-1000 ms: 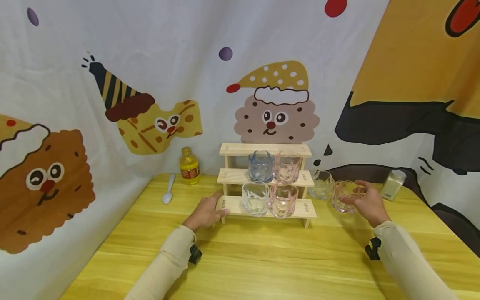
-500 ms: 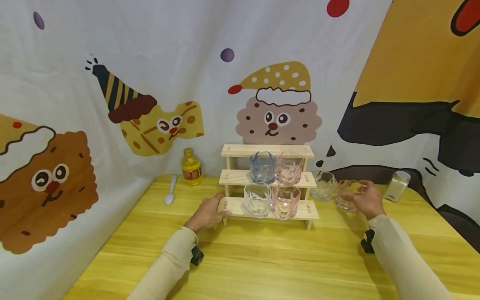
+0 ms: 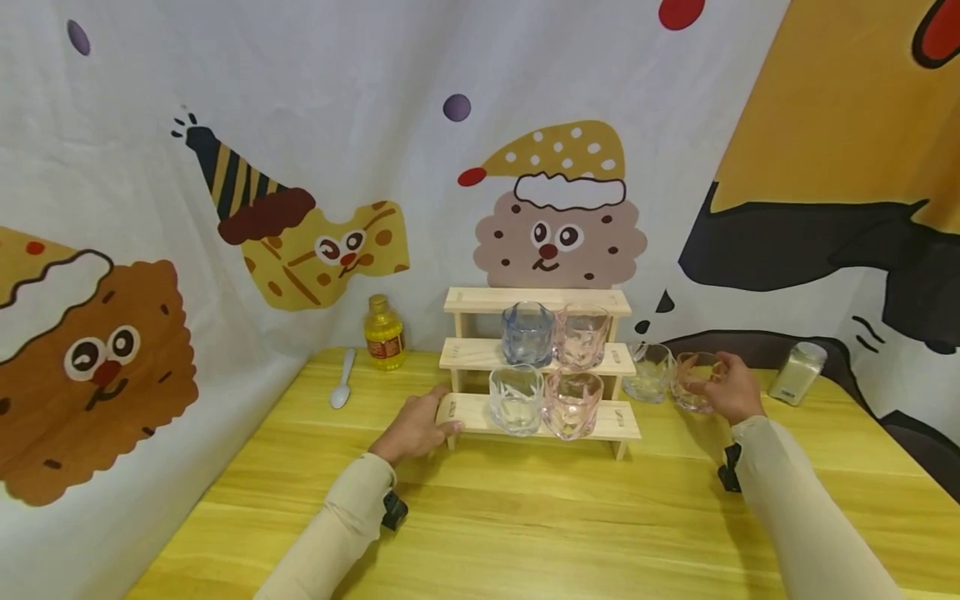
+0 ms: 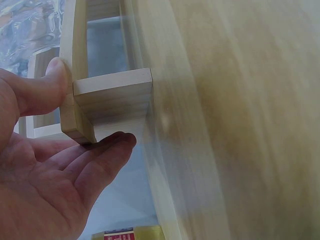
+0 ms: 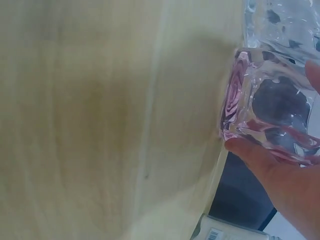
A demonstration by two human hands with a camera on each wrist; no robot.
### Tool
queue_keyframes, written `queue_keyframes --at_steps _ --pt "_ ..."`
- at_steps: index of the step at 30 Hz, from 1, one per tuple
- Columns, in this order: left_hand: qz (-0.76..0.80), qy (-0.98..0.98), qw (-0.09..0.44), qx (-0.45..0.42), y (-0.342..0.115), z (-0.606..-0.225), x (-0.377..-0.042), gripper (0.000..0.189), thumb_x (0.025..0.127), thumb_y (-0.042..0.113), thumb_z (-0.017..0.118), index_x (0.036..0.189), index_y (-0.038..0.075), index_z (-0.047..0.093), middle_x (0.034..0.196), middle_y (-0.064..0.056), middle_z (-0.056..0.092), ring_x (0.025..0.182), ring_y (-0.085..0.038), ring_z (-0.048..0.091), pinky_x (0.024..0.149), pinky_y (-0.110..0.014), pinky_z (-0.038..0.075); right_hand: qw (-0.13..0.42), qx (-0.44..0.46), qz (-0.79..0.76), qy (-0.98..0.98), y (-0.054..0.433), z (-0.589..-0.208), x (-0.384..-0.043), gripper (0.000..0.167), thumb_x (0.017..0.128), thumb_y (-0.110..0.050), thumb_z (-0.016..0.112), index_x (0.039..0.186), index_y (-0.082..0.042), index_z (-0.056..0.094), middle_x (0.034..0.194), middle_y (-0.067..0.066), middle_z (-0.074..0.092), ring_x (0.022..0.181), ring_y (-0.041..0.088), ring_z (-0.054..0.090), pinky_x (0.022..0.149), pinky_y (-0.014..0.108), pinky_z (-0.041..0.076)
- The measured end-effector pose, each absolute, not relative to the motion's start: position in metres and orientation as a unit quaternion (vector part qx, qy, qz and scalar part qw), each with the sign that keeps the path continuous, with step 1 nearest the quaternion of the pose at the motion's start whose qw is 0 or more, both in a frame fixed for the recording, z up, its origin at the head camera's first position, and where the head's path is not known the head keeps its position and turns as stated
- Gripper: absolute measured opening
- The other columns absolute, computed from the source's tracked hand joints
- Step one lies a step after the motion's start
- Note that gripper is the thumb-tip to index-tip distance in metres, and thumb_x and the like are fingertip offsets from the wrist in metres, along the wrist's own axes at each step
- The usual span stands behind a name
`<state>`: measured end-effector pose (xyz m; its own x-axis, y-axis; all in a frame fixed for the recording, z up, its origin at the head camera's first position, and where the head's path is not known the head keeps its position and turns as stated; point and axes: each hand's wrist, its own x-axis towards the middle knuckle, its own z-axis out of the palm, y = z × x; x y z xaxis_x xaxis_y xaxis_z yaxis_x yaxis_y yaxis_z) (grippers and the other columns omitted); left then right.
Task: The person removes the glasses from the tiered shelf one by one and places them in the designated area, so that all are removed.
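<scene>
In the head view, my left hand (image 3: 414,427) grips the left end of the bottom step of a three-step wooden rack (image 3: 465,408). The left wrist view shows the thumb (image 4: 56,75) on that step's edge and the fingers on its far side. My right hand (image 3: 737,392) holds a pinkish glass tumbler (image 3: 692,385) upright at the table's right rear. In the right wrist view the tumbler (image 5: 237,95) is between thumb and fingers, right beside a clear tumbler (image 3: 649,377). On the bottom step are a clear tumbler (image 3: 515,404) and a pink one (image 3: 572,408).
A blue tumbler (image 3: 528,337) and another pink tumbler (image 3: 582,340) stand on the middle step. Left of the rack are a bottle of yellow liquid (image 3: 385,337) and a white spoon (image 3: 342,383). A jar with pale contents (image 3: 797,375) stands at the right rear, before a printed cloth (image 3: 420,50).
My right hand has shifted the pinkish tumbler slightly left and back, closer to the clear tumbler beside the rack. The left hand keeps its hold on the rack.
</scene>
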<state>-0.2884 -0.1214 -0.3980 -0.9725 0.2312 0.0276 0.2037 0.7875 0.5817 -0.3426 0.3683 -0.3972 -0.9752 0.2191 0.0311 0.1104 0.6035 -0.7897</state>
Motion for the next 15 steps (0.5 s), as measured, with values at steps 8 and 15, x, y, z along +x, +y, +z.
queue_keyframes --at_steps 8,15 --pt "0.314 0.942 0.022 0.115 -0.120 -0.401 -0.288 0.063 0.095 0.027 0.070 0.149 0.006 0.044 0.138 -0.026 0.059 0.132 -0.047 0.051 0.108 -0.058 0.044 0.063 -0.086 0.393 -0.913 0.369 -0.385 -0.339 0.098 0.090 -0.011 0.071 0.158 0.008 0.002 0.156 0.043 0.017 0.138 0.063 0.028 0.108 0.071 0.035" --pt "0.316 0.942 0.021 0.111 -0.120 -0.402 -0.290 0.064 0.095 0.028 0.070 0.150 0.008 0.043 0.138 -0.026 0.060 0.131 -0.045 0.053 0.108 -0.055 0.045 0.133 -0.103 0.391 -0.905 0.345 -0.353 -0.322 0.084 0.094 -0.014 0.068 0.160 -0.002 0.016 0.159 0.035 0.025 0.140 0.059 0.032 0.108 0.070 0.035"
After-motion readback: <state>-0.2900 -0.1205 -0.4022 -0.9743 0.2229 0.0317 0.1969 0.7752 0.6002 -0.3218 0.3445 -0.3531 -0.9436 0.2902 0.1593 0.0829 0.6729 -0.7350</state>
